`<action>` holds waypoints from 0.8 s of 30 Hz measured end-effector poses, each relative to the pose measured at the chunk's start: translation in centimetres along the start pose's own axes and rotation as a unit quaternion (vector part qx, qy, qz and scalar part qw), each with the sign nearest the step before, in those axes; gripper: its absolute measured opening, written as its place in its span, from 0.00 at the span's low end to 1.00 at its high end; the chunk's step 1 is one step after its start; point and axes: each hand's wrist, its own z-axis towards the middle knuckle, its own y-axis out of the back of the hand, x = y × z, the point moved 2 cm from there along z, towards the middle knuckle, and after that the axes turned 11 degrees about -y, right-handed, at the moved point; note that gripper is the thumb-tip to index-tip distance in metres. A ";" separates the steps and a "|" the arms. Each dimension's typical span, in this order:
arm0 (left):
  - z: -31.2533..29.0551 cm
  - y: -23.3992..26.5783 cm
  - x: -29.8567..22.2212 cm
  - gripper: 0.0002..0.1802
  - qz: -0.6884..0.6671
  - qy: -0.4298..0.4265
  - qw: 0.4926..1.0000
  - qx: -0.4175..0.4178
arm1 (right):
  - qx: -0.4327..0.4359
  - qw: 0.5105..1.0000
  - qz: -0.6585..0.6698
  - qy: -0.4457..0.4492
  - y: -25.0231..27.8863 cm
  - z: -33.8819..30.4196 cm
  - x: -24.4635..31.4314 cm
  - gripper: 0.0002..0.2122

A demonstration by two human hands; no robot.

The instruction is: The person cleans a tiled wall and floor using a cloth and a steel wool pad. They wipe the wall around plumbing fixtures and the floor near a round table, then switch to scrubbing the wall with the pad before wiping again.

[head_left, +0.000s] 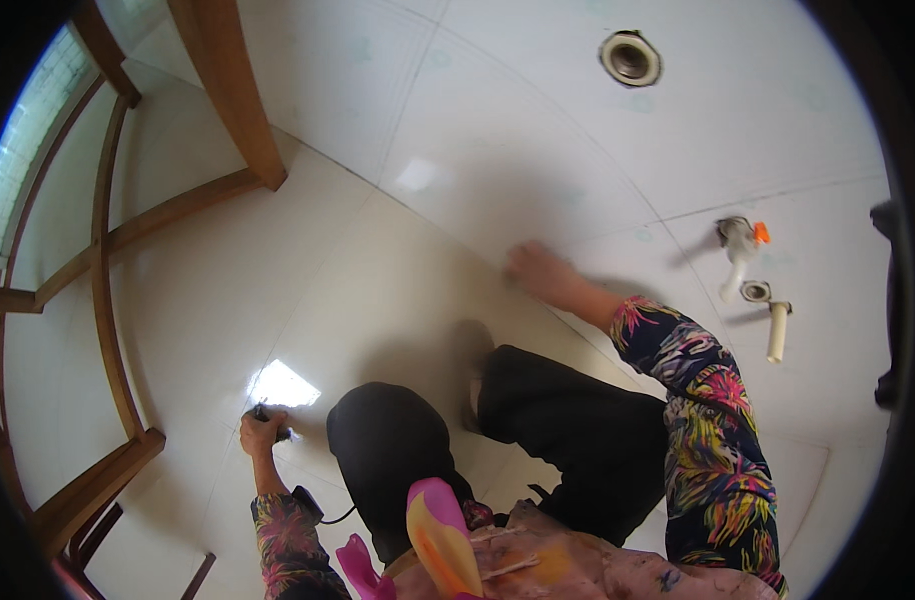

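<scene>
At the lower left, my left hand [261,432] is closed round a small dark object [266,411], low over the shiny floor. Its kind does not show; parts of it stick out past the fingers. My right hand [540,272] is at the line where the floor meets the white tiled wall [538,110]. Motion smears its fingers, so I cannot make out whether they hold anything. A dark band-like thing [306,503] with a thin cord sits at my left wrist.
A wooden frame of legs and crossbars [233,90] stands at the left. On the wall are a white tap [740,262] with an orange handle, a short cream pipe [778,335] and a round fitting [631,59]. My knees [390,430] are bent over the pale tiled floor [328,260].
</scene>
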 end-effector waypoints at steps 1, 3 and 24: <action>0.3 0.1 -0.2 0.42 0.022 0.028 0.999 0.012 | -0.042 0.998 0.035 -0.012 -0.2 2.5 0.3 0.10; -0.2 -0.5 -1.2 0.42 0.045 0.042 0.998 0.012 | -0.071 0.992 0.096 -0.041 -1.3 5.1 0.1 0.10; 0.2 0.2 -0.9 0.45 0.012 0.042 0.999 0.011 | 0.106 0.955 0.255 -0.106 -0.9 6.7 1.5 0.08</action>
